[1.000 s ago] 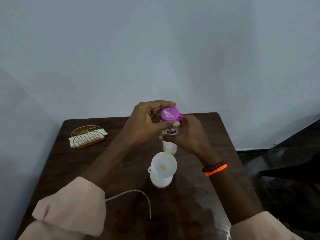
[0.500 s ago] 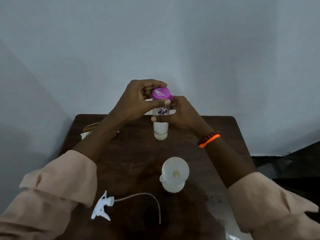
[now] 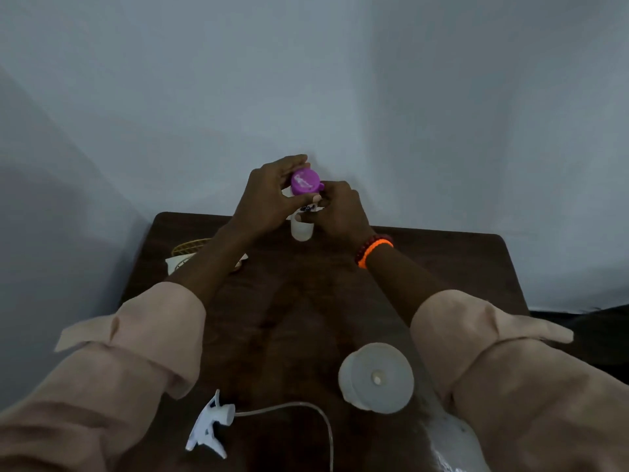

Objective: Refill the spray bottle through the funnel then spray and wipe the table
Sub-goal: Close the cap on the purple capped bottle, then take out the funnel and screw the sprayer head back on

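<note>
left hand (image 3: 269,195) is pinching the purple cap (image 3: 305,181) while right hand (image 3: 340,209) is gripping the refill bottle (image 3: 302,226), so a sudden twist-off is probably risking spills on the table (image 3: 442,260)

text: none legible | purple cap (image 3: 305,181): pale mark, unreadable | refill bottle (image 3: 302,228): dark label print, unreadable

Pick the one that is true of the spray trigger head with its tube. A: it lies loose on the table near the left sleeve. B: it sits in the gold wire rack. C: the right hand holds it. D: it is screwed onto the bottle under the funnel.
A: the spray trigger head lies on the table, apart from the funnel.
</note>
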A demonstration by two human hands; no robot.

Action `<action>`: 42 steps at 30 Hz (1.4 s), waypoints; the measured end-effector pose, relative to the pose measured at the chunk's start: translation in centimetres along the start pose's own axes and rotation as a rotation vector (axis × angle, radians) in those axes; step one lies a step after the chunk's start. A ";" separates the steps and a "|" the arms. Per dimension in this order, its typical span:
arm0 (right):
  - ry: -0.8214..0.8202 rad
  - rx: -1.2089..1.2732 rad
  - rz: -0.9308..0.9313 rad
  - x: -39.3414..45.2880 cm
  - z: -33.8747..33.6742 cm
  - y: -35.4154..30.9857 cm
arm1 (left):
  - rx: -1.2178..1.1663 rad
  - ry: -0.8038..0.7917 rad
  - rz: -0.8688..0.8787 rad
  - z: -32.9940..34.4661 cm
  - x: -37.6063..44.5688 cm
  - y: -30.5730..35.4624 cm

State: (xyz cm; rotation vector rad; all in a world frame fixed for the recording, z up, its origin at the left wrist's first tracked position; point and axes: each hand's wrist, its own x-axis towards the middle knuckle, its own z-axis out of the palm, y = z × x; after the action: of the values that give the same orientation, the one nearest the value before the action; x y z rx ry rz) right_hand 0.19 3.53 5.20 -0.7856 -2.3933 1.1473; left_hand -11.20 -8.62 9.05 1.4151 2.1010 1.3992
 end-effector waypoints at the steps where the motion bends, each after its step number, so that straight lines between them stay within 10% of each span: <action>1: -0.006 0.003 0.021 0.5 0.5 0.4 | 0.005 0.002 -0.002 0.1 0.3 -0.8; 17: -0.085 -0.006 0.118 2.9 4.1 3.5 | 0.068 0.043 0.008 0.9 1.6 -6.2; 28: -0.223 -0.095 0.265 -7.4 -7.1 2.2 | 0.089 0.179 -0.140 1.1 -3.5 0.3; 34: -0.295 0.065 0.366 -19.1 -12.0 0.7 | -0.170 -0.299 -0.542 5.1 -17.0 7.6; 42: -0.325 0.044 0.451 -25.6 -11.3 1.4 | -0.305 -0.290 -0.755 7.4 -23.0 9.3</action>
State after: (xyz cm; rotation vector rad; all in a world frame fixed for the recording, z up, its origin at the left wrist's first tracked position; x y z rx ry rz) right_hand 26.60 -5.11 8.64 -1.2520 -2.5046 1.6023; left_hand 10.41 -22.58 6.20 0.5568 1.8295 1.0546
